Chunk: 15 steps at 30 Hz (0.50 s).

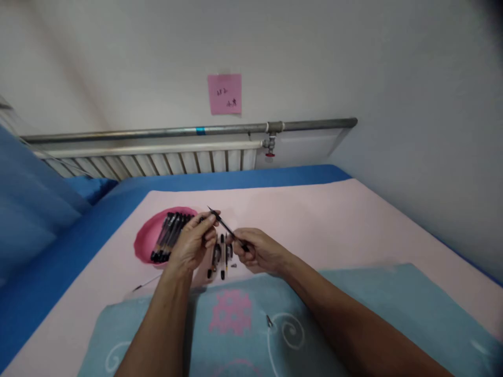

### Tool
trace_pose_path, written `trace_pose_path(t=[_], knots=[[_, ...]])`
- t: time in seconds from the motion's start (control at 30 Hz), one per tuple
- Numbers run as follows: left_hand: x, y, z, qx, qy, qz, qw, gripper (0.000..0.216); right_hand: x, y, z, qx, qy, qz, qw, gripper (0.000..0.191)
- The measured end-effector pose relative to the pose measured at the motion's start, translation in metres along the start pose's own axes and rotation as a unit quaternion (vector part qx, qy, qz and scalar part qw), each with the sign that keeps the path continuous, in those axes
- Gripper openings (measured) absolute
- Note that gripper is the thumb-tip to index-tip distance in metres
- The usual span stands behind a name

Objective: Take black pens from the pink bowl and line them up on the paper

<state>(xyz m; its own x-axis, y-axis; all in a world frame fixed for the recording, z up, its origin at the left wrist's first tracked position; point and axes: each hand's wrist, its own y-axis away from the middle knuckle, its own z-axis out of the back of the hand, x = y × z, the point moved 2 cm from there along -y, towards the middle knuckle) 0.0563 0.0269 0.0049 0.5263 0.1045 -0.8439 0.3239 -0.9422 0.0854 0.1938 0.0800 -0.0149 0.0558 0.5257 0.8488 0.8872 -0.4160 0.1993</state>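
A slim black pen [225, 225] slants between my two hands above the pink cloth, its pointed end up and to the left. My left hand [192, 241] pinches it near the point with thumb and finger; whether the curled fingers hold anything else cannot be made out. Around the lower, thicker end the fingers of my right hand [257, 250] are closed. Just below lie several black pens and pen parts [222, 259], partly hidden by the hands. Left of my left hand, a pink basket [140, 245] holds a row of black-capped pens [168, 236].
A thin refill-like stick [147, 283] lies in front of the basket. Small dark pieces lie on the pink cloth [314, 225] and on the blue-green patterned cloth [353, 303]. Behind are a radiator [157, 161], a pipe [314, 125] and a wall with a pink note [225, 94].
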Motion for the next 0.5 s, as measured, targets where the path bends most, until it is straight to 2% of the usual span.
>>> trace_pose_path(t=[0.07,0.13,0.23,0.3,0.37,0.43,0.5], knots=[[-0.001,-0.001,0.001,-0.001,0.006,0.006,1.0,0.019,0.001,-0.001,0.002,-0.013,0.029,0.013,0.999,0.021],[-0.003,-0.004,0.004,-0.007,0.013,-0.009,1.0,0.021,0.006,0.002,0.006,-0.062,0.09,0.043,0.993,0.02],[-0.007,-0.005,0.008,-0.021,0.016,-0.04,0.999,0.02,0.017,0.024,0.009,-0.128,0.232,0.068,0.962,0.013],[-0.007,-0.005,0.009,-0.018,0.017,-0.041,0.999,0.018,0.02,0.049,0.004,-0.115,0.321,0.048,0.939,0.01],[-0.006,-0.004,0.007,-0.004,0.022,-0.031,0.999,0.016,0.018,0.077,-0.005,-0.088,0.414,0.018,0.906,0.009],[-0.005,-0.002,0.005,0.011,0.027,-0.019,0.999,0.015,0.008,0.1,-0.014,-0.066,0.517,-0.01,0.853,0.007],[-0.005,-0.002,0.005,0.022,0.024,-0.01,0.999,0.016,-0.007,0.115,-0.022,-0.068,0.602,-0.005,0.796,0.006]])
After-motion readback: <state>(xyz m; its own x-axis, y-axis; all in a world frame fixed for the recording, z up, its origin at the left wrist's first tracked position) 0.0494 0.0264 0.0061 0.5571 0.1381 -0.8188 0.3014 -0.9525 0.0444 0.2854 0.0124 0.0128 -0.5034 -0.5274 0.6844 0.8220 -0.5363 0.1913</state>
